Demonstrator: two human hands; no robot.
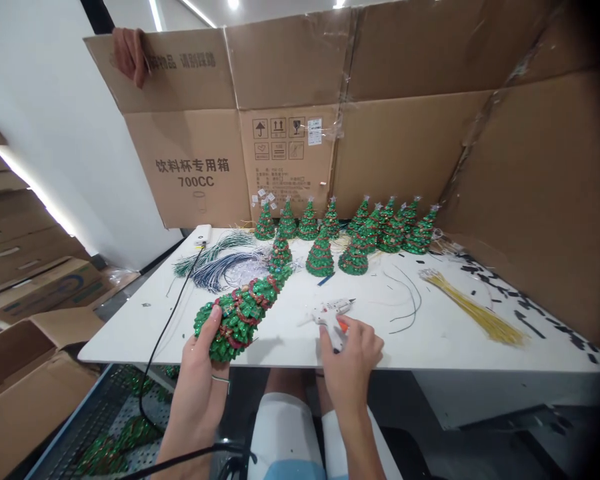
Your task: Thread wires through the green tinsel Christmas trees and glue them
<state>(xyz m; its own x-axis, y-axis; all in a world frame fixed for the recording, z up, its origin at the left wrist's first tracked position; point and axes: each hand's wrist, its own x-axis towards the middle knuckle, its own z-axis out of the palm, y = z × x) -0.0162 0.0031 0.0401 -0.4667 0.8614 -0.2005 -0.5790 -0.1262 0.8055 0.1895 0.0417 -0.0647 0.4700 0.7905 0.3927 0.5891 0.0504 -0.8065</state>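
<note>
My left hand [204, 363] grips a small green Christmas tree [243, 313] by its base, its tip tilted up to the right. Red garland winds round the tree. At the table's front edge, my right hand [353, 357] has its fingers wrapped round the handle of a white glue gun [333, 317] with an orange trigger. The gun's dark nozzle points right, away from the tree. Behind the held tree, more decorated trees stand upright on the white table [290, 333], among them one tree [321, 255] near the middle.
Bundles of dark cords [230, 267] lie at the left, and a yellow cord bundle [473, 307] at the right. Black scraps [555, 323] litter the right edge. Cardboard walls [405, 147] enclose the back. A black cable [167, 320] hangs over the left side, above a crate [70, 427] holding trees.
</note>
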